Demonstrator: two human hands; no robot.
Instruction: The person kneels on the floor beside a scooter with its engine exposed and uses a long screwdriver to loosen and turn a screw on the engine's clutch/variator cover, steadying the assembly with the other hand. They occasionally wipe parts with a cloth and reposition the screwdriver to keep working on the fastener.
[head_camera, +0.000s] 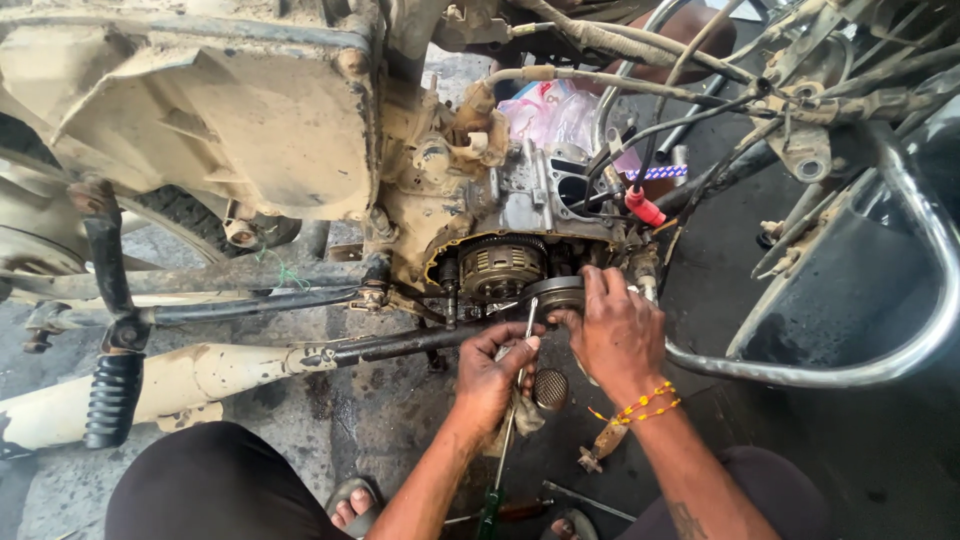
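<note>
A dirty motorcycle engine with its side cover off shows a round clutch assembly (497, 267) and a smaller metal drum (556, 295) to its right. My right hand (615, 335), with a yellow bead bracelet at the wrist, grips the lower edge of that drum. My left hand (492, 372) holds a long screwdriver (519, 370), its tip up against the drum and its green handle down near the floor. A rag is bunched under my left hand.
A mud-caked exhaust pipe (200, 375) and rubber footpeg (112, 400) lie at left. A chrome guard tube (850, 370) curves at right. Cables and a red connector (645, 208) hang above. A small round strainer (551, 389) and loose tools lie on the floor by my feet.
</note>
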